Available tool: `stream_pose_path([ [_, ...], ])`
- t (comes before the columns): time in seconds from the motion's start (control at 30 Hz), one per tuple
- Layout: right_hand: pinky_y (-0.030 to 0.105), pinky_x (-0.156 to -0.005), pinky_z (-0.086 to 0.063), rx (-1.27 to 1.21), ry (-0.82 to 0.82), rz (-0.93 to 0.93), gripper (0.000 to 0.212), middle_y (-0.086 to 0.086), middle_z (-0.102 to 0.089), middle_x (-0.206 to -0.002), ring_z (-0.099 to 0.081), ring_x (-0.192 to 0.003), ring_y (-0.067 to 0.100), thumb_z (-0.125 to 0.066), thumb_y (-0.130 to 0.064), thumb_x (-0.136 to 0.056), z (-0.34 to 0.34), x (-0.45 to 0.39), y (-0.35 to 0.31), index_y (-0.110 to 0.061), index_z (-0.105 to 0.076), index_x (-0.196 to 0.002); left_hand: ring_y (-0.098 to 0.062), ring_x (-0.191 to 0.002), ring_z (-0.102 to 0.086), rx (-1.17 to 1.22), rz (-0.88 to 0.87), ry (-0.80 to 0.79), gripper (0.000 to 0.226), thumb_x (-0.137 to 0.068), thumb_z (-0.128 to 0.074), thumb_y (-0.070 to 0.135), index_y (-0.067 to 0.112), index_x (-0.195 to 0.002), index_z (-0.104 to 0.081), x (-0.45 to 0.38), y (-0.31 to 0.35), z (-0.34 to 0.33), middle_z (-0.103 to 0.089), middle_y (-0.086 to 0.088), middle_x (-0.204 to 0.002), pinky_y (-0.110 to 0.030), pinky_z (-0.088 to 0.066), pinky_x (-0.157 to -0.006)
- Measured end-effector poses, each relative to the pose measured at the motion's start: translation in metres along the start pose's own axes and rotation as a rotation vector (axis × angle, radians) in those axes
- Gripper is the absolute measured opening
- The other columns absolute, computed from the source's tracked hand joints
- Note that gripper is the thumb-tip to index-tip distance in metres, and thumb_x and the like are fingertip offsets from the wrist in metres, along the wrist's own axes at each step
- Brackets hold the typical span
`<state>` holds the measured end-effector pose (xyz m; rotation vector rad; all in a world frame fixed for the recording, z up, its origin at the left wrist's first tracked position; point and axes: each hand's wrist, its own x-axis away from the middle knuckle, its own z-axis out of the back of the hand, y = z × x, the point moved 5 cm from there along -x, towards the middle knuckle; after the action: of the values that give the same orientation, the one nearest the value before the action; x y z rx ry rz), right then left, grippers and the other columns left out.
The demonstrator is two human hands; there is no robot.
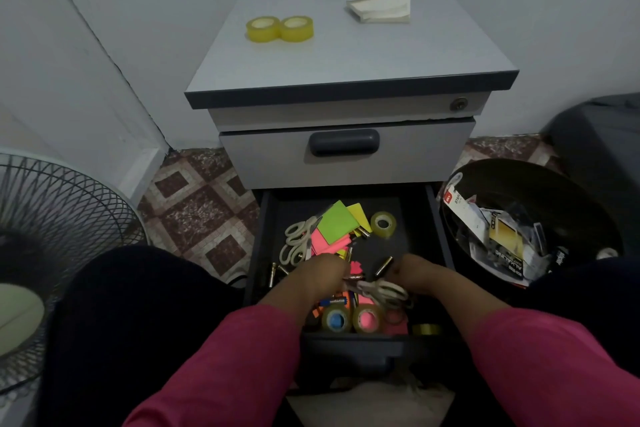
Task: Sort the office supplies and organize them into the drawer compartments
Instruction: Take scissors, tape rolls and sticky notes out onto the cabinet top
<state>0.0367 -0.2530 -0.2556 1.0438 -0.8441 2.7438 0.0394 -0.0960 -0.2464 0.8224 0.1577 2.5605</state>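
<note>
Pink sleeves fill the bottom of my view, both forearms reaching down into the open lower drawer (258,253) of a small grey cabinet (346,55). My left hand (320,270) sits curled over the jumble at the drawer's middle, and its fingers seem to pinch a dark marker (355,277), though the tips are hidden, so I cannot be sure. My right hand (415,270) hangs just beside it, fingers bent down among loose batteries (384,265); I cannot tell whether it holds anything.

Everything in the drawer lies mixed, which I judge to mean sorting has barely begun. White-handled scissors (296,243) lie at the left, touching a fan of sticky notes (336,222) in green, pink and yellow. One yellow tape roll (383,224) stands apart at the back right. A second pair of scissors (384,289) lies under my hands, and two tape rolls (351,319) sit against the front wall.

On the cabinet top, two yellow tape rolls (280,28) touch side by side near a paper pad (379,7), probably set there to group like with like.

Room is tight: the drawer walls hem both wrists, the closed drawer above overhangs the back, and a full waste bin (519,177) crowds the right. Straight up is the clearest way out.
</note>
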Motion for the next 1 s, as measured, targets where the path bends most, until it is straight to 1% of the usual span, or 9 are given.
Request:
stream_pose_path([
  [0.1,0.013,-0.049,-0.037,-0.011,-0.017,-0.04,0.023,0.004,-0.058,-0.073,-0.051,-0.06,0.008,-0.055,-0.021,-0.096,0.0,-0.001,0.0,-0.008,-0.068,-0.083,-0.031,-0.105,-0.057,0.104,0.016,-0.015,0.028,-0.091,-0.053,0.005,0.0,-0.117,-0.061,0.004,-0.008,0.004,-0.061,-0.019,-0.114,-0.034,-0.045,-0.084],
  [0.23,0.024,-0.064,-0.047,-0.081,-0.046,-0.093,0.033,0.014,-0.06,-0.103,-0.055,-0.088,0.023,-0.054,-0.026,-0.096,-0.004,0.003,0.009,-0.002,-0.06,-0.118,-0.029,-0.104,-0.06,0.211,0.068,-0.053,0.028,-0.089,-0.057,0.003,0.0,-0.117,-0.063,0.013,-0.02,0.007,-0.064,-0.018,-0.112,-0.035,-0.047,-0.087],
  [0.3,0.033,-0.071,-0.051,-0.087,-0.064,-0.089,0.037,0.018,-0.062,-0.108,-0.058,-0.09,0.025,-0.061,-0.03,-0.092,-0.006,0.005,0.011,-0.002,-0.061,-0.116,-0.026,-0.093,-0.062,0.262,0.1,-0.069,0.024,-0.087,-0.059,0.003,-0.001,-0.11,-0.066,0.016,-0.028,0.009,-0.065,-0.016,-0.098,-0.03,-0.047,-0.077],
  [0.47,0.022,-0.075,-0.045,0.03,-0.013,-0.023,0.036,0.01,-0.066,-0.112,-0.062,-0.095,0.02,-0.074,-0.013,-0.08,-0.008,0.01,0.006,-0.006,-0.065,-0.113,-0.016,-0.069,-0.057,0.444,0.156,0.032,0.012,-0.088,-0.057,-0.002,0.002,-0.094,-0.066,0.023,-0.043,0.024,-0.06,-0.004,-0.073,-0.021,-0.042,-0.057],
  [0.53,0.022,-0.071,-0.044,0.017,0.048,0.006,0.029,0.011,-0.067,-0.109,-0.062,-0.091,0.018,-0.073,-0.012,-0.08,-0.005,0.012,0.0,-0.006,-0.067,-0.108,-0.015,-0.069,-0.057,0.468,0.15,0.092,0.012,-0.087,-0.059,0.0,0.005,-0.077,-0.062,0.027,-0.045,0.032,-0.061,-0.005,-0.075,-0.019,-0.042,-0.057],
  [0.7,0.026,-0.074,-0.047,-0.125,0.17,0.094,0.018,0.006,-0.066,-0.093,-0.062,-0.087,0.018,-0.076,-0.018,-0.079,0.018,0.021,-0.012,-0.01,-0.069,-0.094,-0.002,-0.062,-0.054,0.579,0.104,0.224,0.009,-0.087,-0.063,0.006,-0.002,-0.086,-0.067,0.037,-0.048,0.048,-0.065,-0.009,-0.08,-0.016,-0.04,-0.057],
  [0.8,0.026,-0.071,-0.049,-0.303,0.2,0.139,0.012,0.005,-0.068,-0.088,-0.064,-0.085,0.019,-0.075,-0.015,-0.08,0.037,0.034,-0.02,-0.009,-0.068,-0.089,-0.015,-0.075,-0.062,0.698,0.092,0.314,0.011,-0.086,-0.066,0.01,-0.001,-0.086,-0.067,0.046,-0.045,0.06,-0.069,-0.014,-0.089,-0.023,-0.045,-0.068],
  [0.9,0.023,-0.069,-0.048,-0.466,0.236,0.205,0.009,0.012,-0.07,-0.088,-0.065,-0.082,0.024,-0.07,-0.012,-0.085,0.062,0.055,-0.039,-0.005,-0.068,-0.089,-0.013,-0.069,-0.06,0.842,0.023,0.403,0.011,-0.087,-0.064,0.01,0.005,-0.079,-0.069,0.061,-0.035,0.08,-0.069,-0.006,-0.074,-0.026,-0.045,-0.067],
  [1.0,0.014,-0.05,-0.044,-0.611,0.357,0.304,0.015,0.013,-0.064,-0.071,-0.058,-0.061,0.017,-0.066,-0.01,-0.087,0.093,0.084,-0.064,0.005,-0.066,-0.087,-0.01,-0.065,-0.059,1.01,-0.033,0.494,0.016,-0.087,-0.064,0.006,0.012,-0.073,-0.069,0.082,-0.02,0.108,-0.07,0.0,-0.07,-0.022,-0.044,-0.066],
])
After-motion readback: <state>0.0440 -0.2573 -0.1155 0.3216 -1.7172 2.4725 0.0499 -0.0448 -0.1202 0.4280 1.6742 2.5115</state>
